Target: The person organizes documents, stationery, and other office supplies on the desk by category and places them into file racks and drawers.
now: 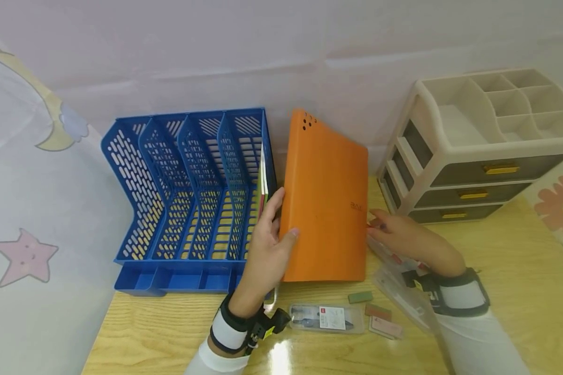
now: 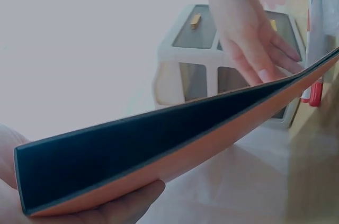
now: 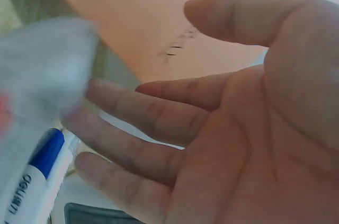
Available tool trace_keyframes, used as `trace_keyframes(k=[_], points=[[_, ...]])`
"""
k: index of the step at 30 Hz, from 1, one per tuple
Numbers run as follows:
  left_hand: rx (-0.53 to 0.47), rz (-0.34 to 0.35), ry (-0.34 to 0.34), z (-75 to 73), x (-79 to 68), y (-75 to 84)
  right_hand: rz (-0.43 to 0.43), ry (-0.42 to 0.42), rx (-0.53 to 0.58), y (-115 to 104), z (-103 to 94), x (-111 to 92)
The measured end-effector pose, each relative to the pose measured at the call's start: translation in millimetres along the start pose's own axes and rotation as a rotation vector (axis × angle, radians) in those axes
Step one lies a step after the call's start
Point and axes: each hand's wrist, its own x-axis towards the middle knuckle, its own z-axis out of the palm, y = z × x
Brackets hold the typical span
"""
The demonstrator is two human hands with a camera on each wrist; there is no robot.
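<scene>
An orange folder (image 1: 326, 208) stands upright at the centre of the head view, its spine to the left. My left hand (image 1: 265, 255) grips it by the spine, thumb on the front cover. In the left wrist view the folder's (image 2: 201, 160) covers stand slightly apart, dark inside. By its right edge is my right hand (image 1: 399, 237), palm uncurled and fingers extended in the right wrist view; whether they touch the cover I cannot tell. Markers, one with a blue cap (image 3: 48, 152), lie close to these fingers. A blurred clear plastic bag (image 3: 47, 70) is beside them.
A blue file rack (image 1: 187, 208) with several slots stands left, thin books (image 1: 262, 182) in its rightmost slot. To the right is a white drawer organizer (image 1: 431, 146). A compass set (image 1: 326, 319), a green eraser-like block (image 1: 360, 297) and other small blocks (image 1: 386, 327) lie in front.
</scene>
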Motion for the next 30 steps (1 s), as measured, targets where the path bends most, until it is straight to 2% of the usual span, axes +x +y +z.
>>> trace_keyframes(k=[8,13,21,26,30], points=[[0.016,0.1,-0.005,-7.1,-7.0,10.0,0.017,0.018,0.043,-5,5.2,4],[-0.01,0.14,-0.01,-9.4,-11.7,18.0,0.071,0.086,0.071,-9,7.9,9],[-0.037,0.224,-0.013,-16.6,-10.2,19.7,0.083,0.36,0.37,-18,13.0,12],[0.03,0.225,-0.027,-25.3,-7.0,18.3,0.075,0.467,0.412,-24,15.1,11],[0.066,0.197,-0.021,-31.2,-4.4,17.9,0.031,0.606,0.526,-30,17.4,12]])
